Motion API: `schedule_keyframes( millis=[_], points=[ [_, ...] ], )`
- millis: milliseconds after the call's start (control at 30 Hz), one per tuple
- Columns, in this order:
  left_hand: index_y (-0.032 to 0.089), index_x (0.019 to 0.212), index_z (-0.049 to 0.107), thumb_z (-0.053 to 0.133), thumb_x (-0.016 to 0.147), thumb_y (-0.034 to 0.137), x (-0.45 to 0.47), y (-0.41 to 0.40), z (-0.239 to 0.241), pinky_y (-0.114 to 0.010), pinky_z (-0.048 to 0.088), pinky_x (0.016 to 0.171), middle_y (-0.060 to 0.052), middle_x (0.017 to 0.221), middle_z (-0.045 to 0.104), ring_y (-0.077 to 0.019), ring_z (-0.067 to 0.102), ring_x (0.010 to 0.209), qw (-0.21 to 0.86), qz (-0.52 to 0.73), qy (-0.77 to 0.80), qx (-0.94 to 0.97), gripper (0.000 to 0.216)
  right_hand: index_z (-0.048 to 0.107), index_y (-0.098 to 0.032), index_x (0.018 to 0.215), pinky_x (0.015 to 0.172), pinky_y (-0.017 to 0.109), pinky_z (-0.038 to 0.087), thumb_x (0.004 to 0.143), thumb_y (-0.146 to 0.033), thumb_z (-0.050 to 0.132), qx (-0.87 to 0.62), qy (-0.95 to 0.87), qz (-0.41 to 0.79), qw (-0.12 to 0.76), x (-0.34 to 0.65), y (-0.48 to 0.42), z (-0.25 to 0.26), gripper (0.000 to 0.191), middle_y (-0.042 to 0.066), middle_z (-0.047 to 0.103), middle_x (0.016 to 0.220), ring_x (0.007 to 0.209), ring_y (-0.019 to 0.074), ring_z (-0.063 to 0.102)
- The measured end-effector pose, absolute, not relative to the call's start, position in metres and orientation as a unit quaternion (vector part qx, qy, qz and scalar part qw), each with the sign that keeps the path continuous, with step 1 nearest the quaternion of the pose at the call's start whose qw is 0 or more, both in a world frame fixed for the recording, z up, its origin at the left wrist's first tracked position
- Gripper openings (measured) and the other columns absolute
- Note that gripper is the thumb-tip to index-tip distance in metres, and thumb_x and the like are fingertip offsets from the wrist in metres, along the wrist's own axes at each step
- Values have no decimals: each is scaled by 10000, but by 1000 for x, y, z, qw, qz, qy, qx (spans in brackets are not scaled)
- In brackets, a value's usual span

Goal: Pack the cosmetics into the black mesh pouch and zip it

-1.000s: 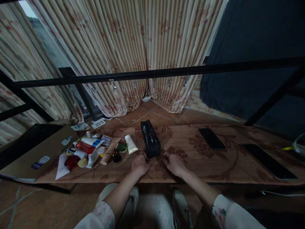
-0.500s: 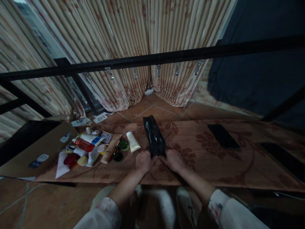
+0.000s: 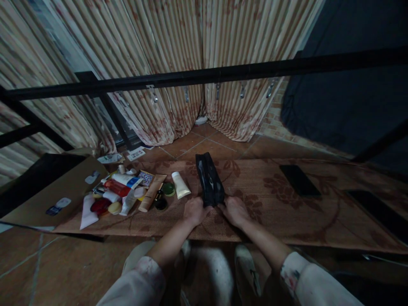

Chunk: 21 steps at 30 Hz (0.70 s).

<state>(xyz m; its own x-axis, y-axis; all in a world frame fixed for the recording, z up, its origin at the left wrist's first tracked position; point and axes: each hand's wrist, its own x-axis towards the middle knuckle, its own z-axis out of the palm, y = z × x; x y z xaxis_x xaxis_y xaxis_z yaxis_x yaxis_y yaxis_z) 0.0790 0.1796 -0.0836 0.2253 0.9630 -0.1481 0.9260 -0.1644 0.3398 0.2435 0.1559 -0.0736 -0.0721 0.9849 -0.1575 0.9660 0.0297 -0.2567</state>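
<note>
A black zippered pouch (image 3: 208, 178) lies lengthwise on the cloth-covered bench (image 3: 255, 229), its near end between my two hands. My left hand (image 3: 195, 211) grips the pouch's near left corner, fingers curled. At the near right corner, my right hand (image 3: 235, 211) is closed on the same pouch, thumbs close together. Just left of the pouch lies a cream tube (image 3: 180, 185) with a white cap. Beyond it are a round green container (image 3: 168, 189), a small dark bottle (image 3: 160, 200) and a tan tube (image 3: 152, 193).
A heap of cosmetics, with a red bottle (image 3: 116, 187) and a pink tube (image 3: 88, 212), covers the bench's left part beside a cardboard box (image 3: 72, 191). Two dark flat panels (image 3: 299, 180) lie at right. A black metal rail (image 3: 191, 78) crosses before the curtains (image 3: 172, 38).
The view has shifted slightly, so the scene sits a little differently. Both hands stay on the near end of the pouch, with little other visible movement.
</note>
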Motion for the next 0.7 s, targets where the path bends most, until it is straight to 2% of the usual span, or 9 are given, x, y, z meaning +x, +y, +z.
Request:
schedule_keyframes(
  millis=[167,500,700],
  points=[
    [154,839,689,613,762,514,75,178,-78,-301,456,821,-117,901,706,-253,642,936,199,6,594,780,376,703,-130,865,726,275,435,885,-365,501,-678,-718,156,8,246,145,-69,310,164,712,927,917,247,666],
    [166,868,704,560,703,681,68,171,-65,-285,480,752,-99,896,715,-248,659,885,220,-20,546,808,560,702,-129,890,711,263,442,866,-377,523,-669,-725,162,-11,244,138,-64,306,157,714,926,913,244,672],
    [169,935,697,511,744,683,68,170,-63,-285,477,784,-104,953,713,-246,648,936,224,-14,540,811,579,705,-121,894,716,268,452,833,-423,573,-666,-727,164,-25,243,143,-65,336,172,710,947,916,259,672]
  ],
)
